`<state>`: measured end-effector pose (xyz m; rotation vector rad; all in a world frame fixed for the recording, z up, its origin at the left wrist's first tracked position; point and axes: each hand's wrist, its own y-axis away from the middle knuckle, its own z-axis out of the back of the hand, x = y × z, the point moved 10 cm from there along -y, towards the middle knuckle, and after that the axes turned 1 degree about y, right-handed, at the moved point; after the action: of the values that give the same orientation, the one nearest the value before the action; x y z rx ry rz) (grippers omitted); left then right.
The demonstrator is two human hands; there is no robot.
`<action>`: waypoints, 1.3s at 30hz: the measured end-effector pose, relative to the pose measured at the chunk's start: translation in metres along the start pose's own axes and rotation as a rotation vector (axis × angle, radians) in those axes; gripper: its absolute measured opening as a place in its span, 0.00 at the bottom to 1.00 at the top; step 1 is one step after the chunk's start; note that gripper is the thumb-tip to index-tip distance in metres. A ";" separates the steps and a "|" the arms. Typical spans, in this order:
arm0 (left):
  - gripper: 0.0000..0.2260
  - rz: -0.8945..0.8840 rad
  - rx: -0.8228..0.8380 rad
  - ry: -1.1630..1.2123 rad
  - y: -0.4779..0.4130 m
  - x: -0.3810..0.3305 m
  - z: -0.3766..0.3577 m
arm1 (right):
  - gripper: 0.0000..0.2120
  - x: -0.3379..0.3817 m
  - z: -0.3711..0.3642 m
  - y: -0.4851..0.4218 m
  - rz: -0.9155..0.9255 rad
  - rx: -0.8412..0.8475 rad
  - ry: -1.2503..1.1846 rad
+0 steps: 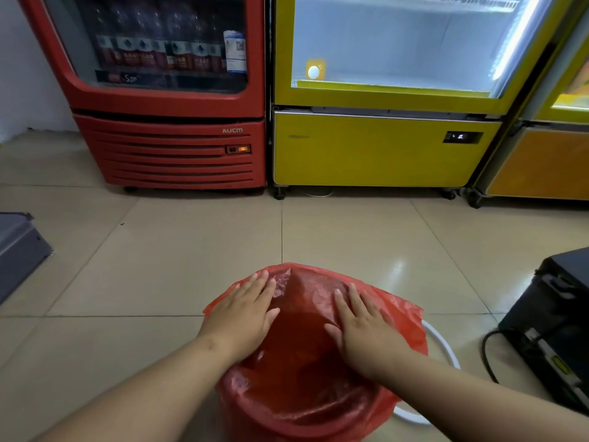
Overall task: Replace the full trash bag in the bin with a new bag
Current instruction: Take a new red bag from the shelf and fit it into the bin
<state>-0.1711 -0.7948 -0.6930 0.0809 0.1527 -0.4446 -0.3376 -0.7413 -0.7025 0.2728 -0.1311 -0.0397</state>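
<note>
Lettering "AUCM" is read on the grille of the red cooler (169,90), upper left; a small orange-lit switch sits below the name. Behind its glass, bottles (159,55) with dark red labels are seen in a row; their print is too small to read. A tag reading something like "Spr" is seen on the shelf edge, and a white sticker with a QR code on the glass. A yellow cooler (382,148) stands just beside it, lit inside, with a faint unreadable logo and a small digital display on its lower panel. An orange unit (541,164) is partly seen at far right.

On the tiled floor (191,250) near the bottom centre, a red bag (302,362) is spread over the bin, whose white rim (443,342) shows at the right. The left hand (245,311) and right hand (363,327) are laid flat on the bag, fingers extended and spread, gripping nothing.

A black device (554,320) with a cable lies at right, a grey case (19,247) at left, both well apart from the bin.
</note>
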 end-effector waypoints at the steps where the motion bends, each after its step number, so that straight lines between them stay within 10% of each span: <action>1: 0.26 0.016 -0.004 -0.010 -0.003 0.003 -0.002 | 0.32 -0.001 0.000 -0.006 0.002 -0.001 -0.026; 21: 0.15 0.233 -0.112 1.055 -0.026 0.060 -0.016 | 0.23 -0.041 0.010 -0.054 -0.132 0.013 -1.154; 30: 0.30 -0.085 -0.133 0.061 0.026 0.007 0.014 | 0.26 -0.036 0.024 -0.008 0.166 -0.296 -0.409; 39: 0.23 -0.440 0.171 -0.047 0.107 -0.079 0.007 | 0.31 -0.030 0.004 0.008 0.176 -0.119 -0.276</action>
<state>-0.1941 -0.6664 -0.6682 0.2064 0.0851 -0.8981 -0.3681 -0.7324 -0.7002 0.1351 -0.4248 0.0904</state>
